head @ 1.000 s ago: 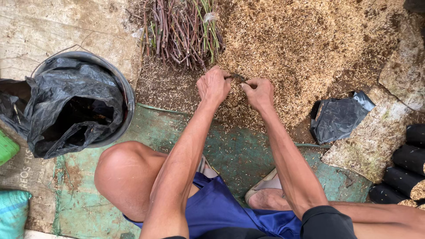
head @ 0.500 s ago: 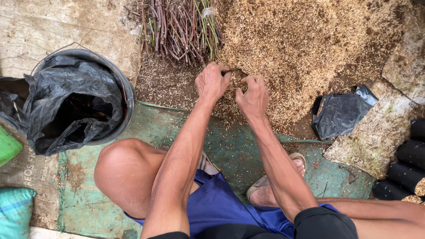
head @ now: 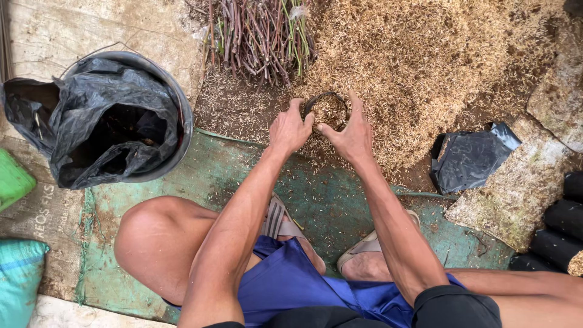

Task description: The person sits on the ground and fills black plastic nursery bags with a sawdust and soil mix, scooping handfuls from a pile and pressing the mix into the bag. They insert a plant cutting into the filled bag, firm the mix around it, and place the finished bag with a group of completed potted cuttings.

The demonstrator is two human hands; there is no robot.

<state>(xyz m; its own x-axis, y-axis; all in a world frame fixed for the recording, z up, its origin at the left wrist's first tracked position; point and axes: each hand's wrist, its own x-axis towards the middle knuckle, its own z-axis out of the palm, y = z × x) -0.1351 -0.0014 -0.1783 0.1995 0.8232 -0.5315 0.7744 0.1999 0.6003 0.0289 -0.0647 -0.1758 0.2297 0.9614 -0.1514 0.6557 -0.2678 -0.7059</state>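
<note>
My left hand (head: 290, 128) and my right hand (head: 347, 133) hold the rim of a small black plastic bag (head: 328, 108) between them, at the near edge of a big heap of tan rice husk (head: 419, 61). The bag's mouth is round and open, and husk fills it. Each hand pinches one side of the rim, left hand on the left, right hand on the right. The bag stands on husk-strewn ground in front of my knees.
A bucket lined with black plastic (head: 118, 118) stands at the left. A bundle of cut stems (head: 258, 33) lies behind the hands. A flat black bag (head: 467, 158) lies at the right, filled black bags (head: 562, 225) at far right. A green mat (head: 316, 194) is underfoot.
My hands were close together with fingers pressed down into the husk. Now they have spread apart and hold the small bag's mouth open and round.
</note>
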